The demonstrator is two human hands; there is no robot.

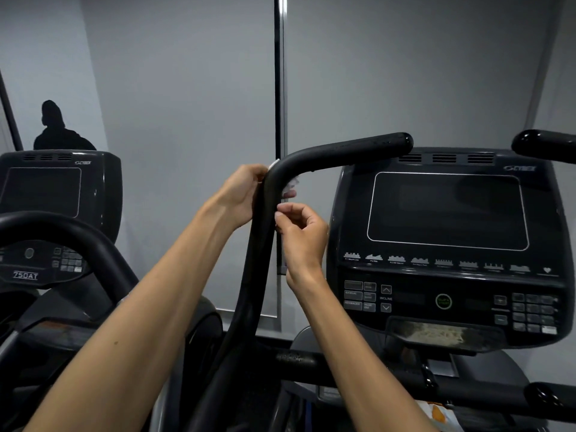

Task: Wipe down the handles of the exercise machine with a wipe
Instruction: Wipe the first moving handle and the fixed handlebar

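Two bare arms reach up to a black bent handle (311,157) of the exercise machine. The handle comes up from the bottom of the view, bends, and then runs to the right, ending in a round tip.

The left hand (241,191) is at the bend, on the left side of the bar. Its fingers curl round the bar there. A white wipe (291,183) is wrapped at the bend under this hand. A little bit of it peeks out above the hand, and another bit shows on the right side of the bar.

The right hand (300,232) is just below, on the right side of the bar. Its fingers are curled in, and the thumb and first finger come together in a pinch right beside the bar. It is too hard to tell if they hold an edge of the wipe.

A big dark console (445,213) with a blank screen and many buttons stands to the right. Another machine (46,188) with a round black bar stands on the left. A second black handle (545,145) shows at the far right
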